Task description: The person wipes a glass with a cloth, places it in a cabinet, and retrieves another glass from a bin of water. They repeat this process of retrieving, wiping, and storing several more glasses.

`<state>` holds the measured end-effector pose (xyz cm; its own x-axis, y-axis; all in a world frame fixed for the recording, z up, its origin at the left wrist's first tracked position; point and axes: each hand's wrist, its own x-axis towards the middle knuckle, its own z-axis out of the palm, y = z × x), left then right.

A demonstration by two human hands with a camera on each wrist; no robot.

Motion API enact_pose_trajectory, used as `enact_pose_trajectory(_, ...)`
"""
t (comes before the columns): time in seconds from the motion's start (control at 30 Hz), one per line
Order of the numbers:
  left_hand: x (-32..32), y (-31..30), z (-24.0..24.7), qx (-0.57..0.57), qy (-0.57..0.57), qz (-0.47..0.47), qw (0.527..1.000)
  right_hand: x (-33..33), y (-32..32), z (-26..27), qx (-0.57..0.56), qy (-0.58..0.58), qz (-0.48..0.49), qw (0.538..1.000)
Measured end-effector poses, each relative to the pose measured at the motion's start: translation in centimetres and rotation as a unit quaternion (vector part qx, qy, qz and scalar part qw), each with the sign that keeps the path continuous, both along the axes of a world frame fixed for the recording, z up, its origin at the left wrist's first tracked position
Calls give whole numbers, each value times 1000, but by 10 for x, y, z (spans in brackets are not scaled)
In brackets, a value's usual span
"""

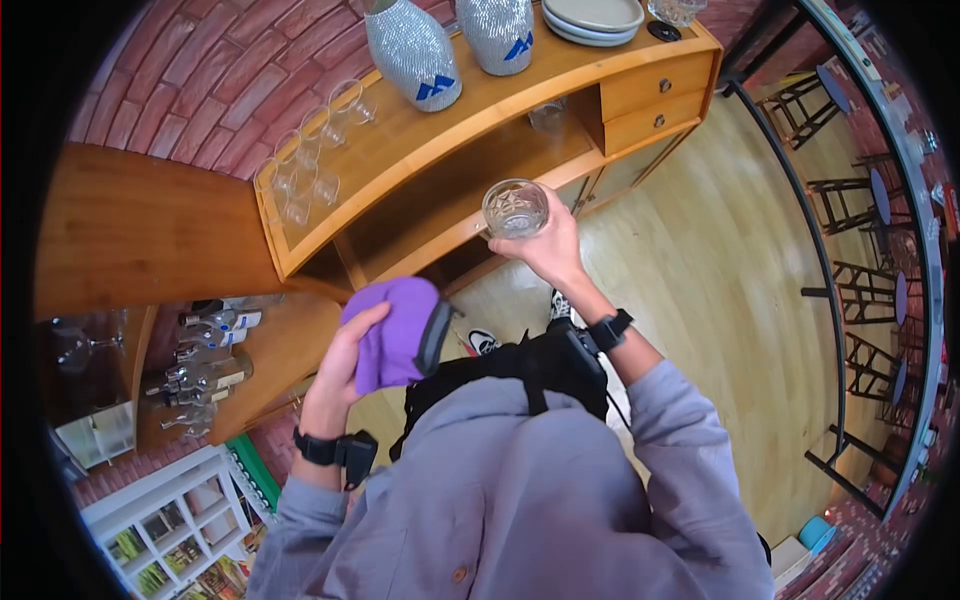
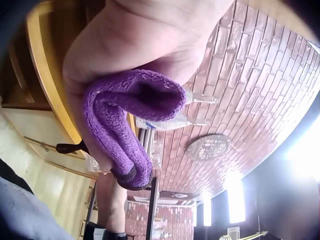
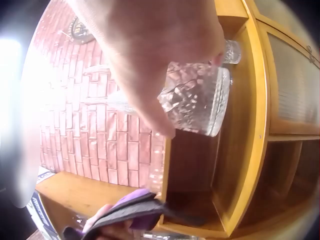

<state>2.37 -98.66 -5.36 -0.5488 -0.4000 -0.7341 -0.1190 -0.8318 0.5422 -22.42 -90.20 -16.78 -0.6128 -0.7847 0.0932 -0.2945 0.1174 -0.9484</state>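
Observation:
A folded purple cloth point(image 1: 400, 325) with a dark grey edge is held in my left hand point(image 1: 345, 362), the thumb lying over it. In the left wrist view the cloth point(image 2: 120, 135) shows a fuzzy towel weave and hangs in a fold below the palm. My right hand point(image 1: 552, 248) grips a clear patterned glass tumbler point(image 1: 515, 208) by its side, in front of the cabinet. Seen from the right wrist, thumb and fingers curl round the tumbler point(image 3: 195, 97), whose cut pattern shows. The cloth and tumbler are apart.
A curved wooden cabinet point(image 1: 450, 135) bears stemmed glasses point(image 1: 305, 165), two glittering silver vases point(image 1: 415, 55) and stacked plates point(image 1: 595, 18). Another glass point(image 1: 547, 115) stands on its inner shelf. Bottles point(image 1: 210, 345) fill a shelf at left. A black rail point(image 1: 800, 190) runs along the right.

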Motion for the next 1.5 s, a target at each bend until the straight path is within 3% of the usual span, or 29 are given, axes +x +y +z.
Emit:
enact_pose_trajectory(0.1, 20, 7, 2, -19, -36, 58, 998, -13, -32, -32, 17, -88, -55, 994)
enact_pose_trajectory(0.17, 33, 15, -2, -24, -54, 88, 994, -16, -52, -57, 17, 14, -140, 990)
enact_pose_trajectory(0.37, 55, 51, -10, -13, -120, 167, 979, -32, -87, -83, 40, 71, -153, 985)
enact_pose_trajectory(0.63, 30, 80, -3, -18, -136, 230, 964, -49, -111, -104, 76, 53, -121, 988)
enact_pose_trajectory(0.97, 13, 105, -12, 2, -155, 292, 944, -72, -127, -125, -8, 44, -121, 992)
enact_pose_trajectory(1.07, 6, 107, -10, 1, -158, 293, 943, -74, -128, -126, 26, 75, -168, 983)
enact_pose_trajectory(1.13, 7, 107, -10, 4, -157, 294, 943, -78, -121, -124, 166, 90, -162, 968)
enact_pose_trajectory(1.17, 7, 108, -10, 9, -158, 292, 943, -80, -119, -123, 168, 90, -161, 968)
enact_pose_trajectory(1.23, 8, 110, -12, 13, -155, 295, 943, -85, -118, -122, 185, 30, -139, 972)
enact_pose_trajectory(1.33, 3, 111, -13, 21, -147, 294, 944, -87, -117, -114, 156, -38, -141, 977)
enact_pose_trajectory(1.5, -5, 113, -10, 26, -149, 290, 945, -90, -131, -139, 57, -4, -156, 986)
